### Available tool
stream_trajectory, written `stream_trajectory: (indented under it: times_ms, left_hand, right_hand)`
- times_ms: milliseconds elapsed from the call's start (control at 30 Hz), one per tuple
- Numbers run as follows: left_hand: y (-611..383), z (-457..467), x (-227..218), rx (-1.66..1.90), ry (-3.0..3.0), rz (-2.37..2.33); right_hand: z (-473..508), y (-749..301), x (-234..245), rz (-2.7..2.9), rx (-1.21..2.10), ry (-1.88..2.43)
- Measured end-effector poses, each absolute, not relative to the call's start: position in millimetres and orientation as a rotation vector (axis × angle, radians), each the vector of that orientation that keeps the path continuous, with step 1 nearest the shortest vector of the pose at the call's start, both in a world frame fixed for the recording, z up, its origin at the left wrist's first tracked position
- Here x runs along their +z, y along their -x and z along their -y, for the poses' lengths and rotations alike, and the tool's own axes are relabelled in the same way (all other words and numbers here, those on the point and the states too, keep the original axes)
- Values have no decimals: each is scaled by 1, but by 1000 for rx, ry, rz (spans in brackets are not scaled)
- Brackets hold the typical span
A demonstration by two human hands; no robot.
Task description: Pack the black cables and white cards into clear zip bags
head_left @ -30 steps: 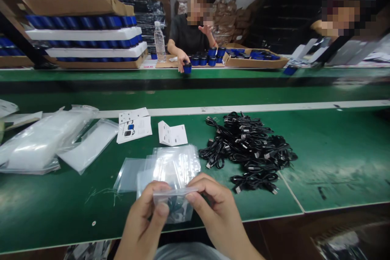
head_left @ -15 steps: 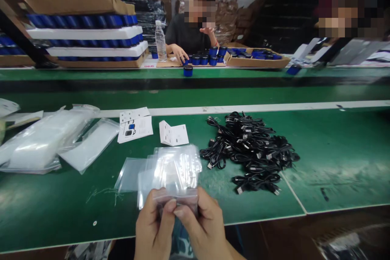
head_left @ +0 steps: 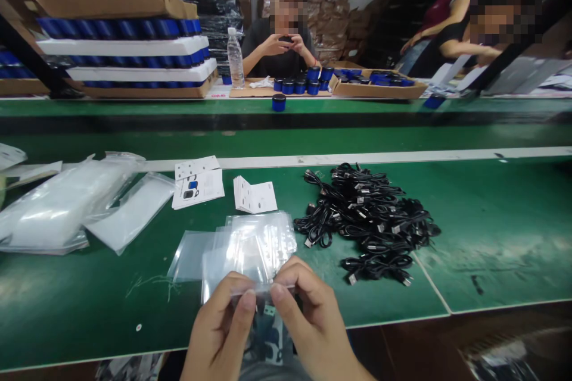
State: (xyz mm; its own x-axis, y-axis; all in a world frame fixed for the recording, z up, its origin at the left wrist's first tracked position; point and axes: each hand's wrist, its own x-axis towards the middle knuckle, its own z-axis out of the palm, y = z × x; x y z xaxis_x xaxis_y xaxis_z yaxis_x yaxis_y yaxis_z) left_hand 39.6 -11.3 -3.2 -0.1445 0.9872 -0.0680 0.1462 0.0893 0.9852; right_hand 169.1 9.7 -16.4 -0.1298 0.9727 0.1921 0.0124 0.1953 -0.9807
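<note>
A clear zip-lock bag (head_left: 267, 339) hangs at the table's front edge, pinched along its top strip by both my hands. My left hand (head_left: 223, 321) grips the strip's left part between thumb and fingers. On the other side my right hand (head_left: 310, 315) pinches it the same way, the two thumbs a little apart. Inside the bag a USB plug and dark cable show through the plastic. Just beyond my hands lies a fanned stack of flat clear bags (head_left: 254, 238). To its right is a heap of black USB cables (head_left: 366, 208).
Folded leaflets (head_left: 254, 196) and printed sheets (head_left: 199, 184) lie behind the bag stack. Large packs of plastic bags (head_left: 67, 208) fill the left. Across the green belt (head_left: 187, 143), a co-worker (head_left: 277, 47) sits behind blue jars (head_left: 295, 86), a water bottle (head_left: 235, 59) and stacked trays.
My hands have tipped the bag's top strip, and my thumbs have moved apart along it. The co-worker opposite has raised both hands from the jars, holding something small.
</note>
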Motion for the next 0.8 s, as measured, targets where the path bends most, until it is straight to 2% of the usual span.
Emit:
stream_trajectory:
  times_ms: [233,633,800]
  left_hand:
    - [-32,8,2,1001,-1131,-1410]
    - [-31,9,2,1047,-1280,-1464]
    - [-9,11,0,853,-1290,-1481]
  right_hand:
    - [-5,-168,-10,1444,1142,1082]
    - [-10,-174,-8,1605,1127,1125]
    - [-7,-171,-9,1565,1163,1072]
